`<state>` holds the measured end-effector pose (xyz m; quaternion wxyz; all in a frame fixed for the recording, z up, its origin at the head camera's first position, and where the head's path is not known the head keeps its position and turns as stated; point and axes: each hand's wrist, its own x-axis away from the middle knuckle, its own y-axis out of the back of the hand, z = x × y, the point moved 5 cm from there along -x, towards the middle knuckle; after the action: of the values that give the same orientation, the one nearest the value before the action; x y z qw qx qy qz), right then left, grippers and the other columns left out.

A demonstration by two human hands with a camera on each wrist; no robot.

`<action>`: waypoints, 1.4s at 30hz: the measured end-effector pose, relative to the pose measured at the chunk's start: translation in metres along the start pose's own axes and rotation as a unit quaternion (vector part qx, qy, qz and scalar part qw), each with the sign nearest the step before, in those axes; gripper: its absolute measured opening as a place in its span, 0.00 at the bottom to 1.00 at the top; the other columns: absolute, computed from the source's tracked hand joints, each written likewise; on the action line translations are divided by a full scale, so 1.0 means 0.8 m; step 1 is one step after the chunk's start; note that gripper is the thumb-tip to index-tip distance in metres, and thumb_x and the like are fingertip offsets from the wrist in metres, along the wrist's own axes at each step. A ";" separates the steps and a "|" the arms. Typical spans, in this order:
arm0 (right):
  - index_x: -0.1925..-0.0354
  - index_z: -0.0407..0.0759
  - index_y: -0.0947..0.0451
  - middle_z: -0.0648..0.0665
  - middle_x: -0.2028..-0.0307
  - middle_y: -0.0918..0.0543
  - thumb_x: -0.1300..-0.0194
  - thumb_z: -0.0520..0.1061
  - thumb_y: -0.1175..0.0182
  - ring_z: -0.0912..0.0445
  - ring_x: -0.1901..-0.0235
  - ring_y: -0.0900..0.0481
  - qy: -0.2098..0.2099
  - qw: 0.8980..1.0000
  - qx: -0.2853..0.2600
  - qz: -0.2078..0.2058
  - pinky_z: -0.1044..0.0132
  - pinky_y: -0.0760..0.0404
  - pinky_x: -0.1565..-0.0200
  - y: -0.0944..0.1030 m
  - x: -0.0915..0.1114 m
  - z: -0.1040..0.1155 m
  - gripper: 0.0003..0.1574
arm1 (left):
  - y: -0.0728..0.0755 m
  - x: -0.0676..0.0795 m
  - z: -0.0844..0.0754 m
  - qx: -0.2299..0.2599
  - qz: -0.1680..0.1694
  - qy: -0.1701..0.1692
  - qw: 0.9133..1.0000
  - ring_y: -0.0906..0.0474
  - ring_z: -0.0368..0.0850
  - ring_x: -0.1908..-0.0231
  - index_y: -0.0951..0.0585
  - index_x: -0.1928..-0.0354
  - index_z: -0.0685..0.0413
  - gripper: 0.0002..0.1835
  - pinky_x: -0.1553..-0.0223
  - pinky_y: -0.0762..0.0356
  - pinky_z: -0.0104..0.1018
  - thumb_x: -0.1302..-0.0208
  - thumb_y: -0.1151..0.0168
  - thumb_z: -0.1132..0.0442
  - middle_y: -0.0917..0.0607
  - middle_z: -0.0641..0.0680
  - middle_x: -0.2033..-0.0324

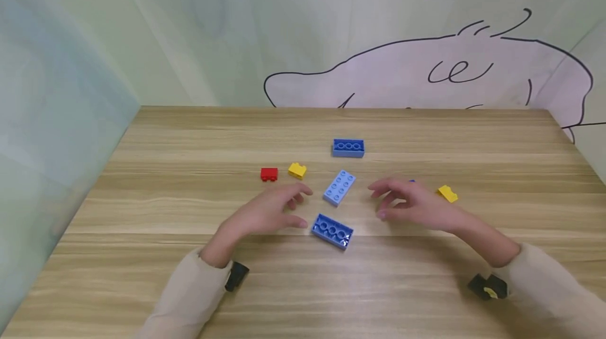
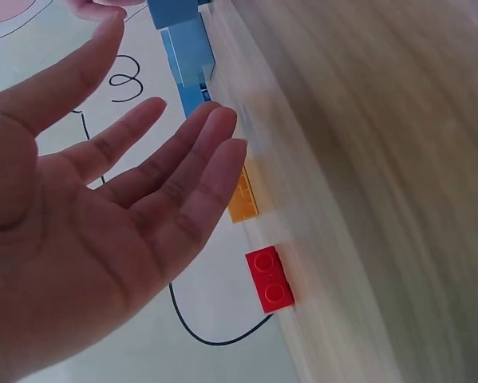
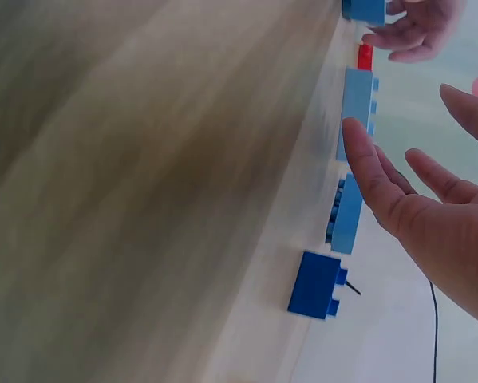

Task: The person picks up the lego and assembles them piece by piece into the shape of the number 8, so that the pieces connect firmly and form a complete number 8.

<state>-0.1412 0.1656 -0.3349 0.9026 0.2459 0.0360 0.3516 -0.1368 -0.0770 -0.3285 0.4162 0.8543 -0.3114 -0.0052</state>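
My left hand [image 1: 270, 210] hovers over the table with loosely bent fingers and nothing in them. Just right of its fingertips lie a light blue brick [image 1: 339, 188], studs up, and nearer me a blue brick [image 1: 332, 231] showing its hollow underside. My right hand [image 1: 416, 205] hangs on the other side of these two, fingers relaxed and holding nothing. A small dark blue brick [image 3: 314, 285] is mostly hidden behind it in the head view but plain in the right wrist view. Beyond the left hand sit a red brick [image 1: 269, 174] and a yellow brick [image 1: 297, 171].
Farther back on the wooden table [image 1: 189, 139] another blue brick [image 1: 348, 148] lies on its side. A second yellow brick [image 1: 447, 193] is beside the right wrist. A wall [image 1: 227, 39] with a line drawing rises behind the table's back edge.
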 end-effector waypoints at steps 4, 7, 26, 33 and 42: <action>0.42 0.33 0.36 0.37 0.52 0.25 0.41 0.40 0.39 0.52 0.58 0.23 -0.013 1.000 -0.007 0.011 0.66 0.24 0.55 -0.009 -0.003 0.001 0.30 | -0.004 -0.001 -0.003 0.003 0.010 0.003 1.000 0.26 0.47 0.54 0.28 0.44 0.54 0.27 0.53 0.27 0.41 0.48 0.32 0.62 0.22 0.54 0.54; 0.41 0.34 0.35 0.39 0.52 0.25 0.41 0.41 0.39 0.52 0.58 0.24 -0.026 0.999 -0.021 0.020 0.66 0.24 0.55 -0.016 -0.006 0.001 0.31 | -0.007 -0.003 -0.005 0.001 0.012 0.000 1.000 0.26 0.46 0.55 0.28 0.44 0.54 0.27 0.53 0.27 0.41 0.48 0.32 0.62 0.22 0.54 0.55; 0.46 0.33 0.32 0.38 0.55 0.24 0.41 0.39 0.39 0.50 0.59 0.24 -0.030 0.994 -0.077 0.065 0.63 0.22 0.58 -0.041 -0.019 0.001 0.26 | -0.020 -0.010 -0.012 0.016 0.044 -0.011 0.999 0.26 0.45 0.58 0.26 0.48 0.56 0.24 0.55 0.27 0.38 0.48 0.32 0.66 0.21 0.52 0.58; 0.46 0.33 0.31 0.39 0.57 0.23 0.40 0.39 0.40 0.49 0.61 0.24 -0.053 0.991 -0.100 0.077 0.62 0.22 0.60 -0.045 -0.020 0.001 0.24 | -0.022 -0.012 -0.012 0.020 0.050 -0.016 0.998 0.26 0.44 0.58 0.26 0.48 0.56 0.23 0.55 0.27 0.37 0.48 0.33 0.67 0.21 0.51 0.58; 0.49 0.30 0.31 0.40 0.62 0.22 0.39 0.37 0.42 0.47 0.66 0.23 -0.065 0.986 -0.120 0.090 0.59 0.20 0.64 -0.052 -0.021 0.001 0.21 | -0.025 -0.014 -0.010 0.019 0.054 -0.023 0.998 0.27 0.44 0.59 0.25 0.50 0.56 0.22 0.55 0.27 0.36 0.48 0.33 0.67 0.21 0.50 0.60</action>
<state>-0.1277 0.1281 -0.3551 0.8906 0.1599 -0.0875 0.4167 -0.1330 -0.0561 -0.3406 0.3919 0.8436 -0.3671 0.0034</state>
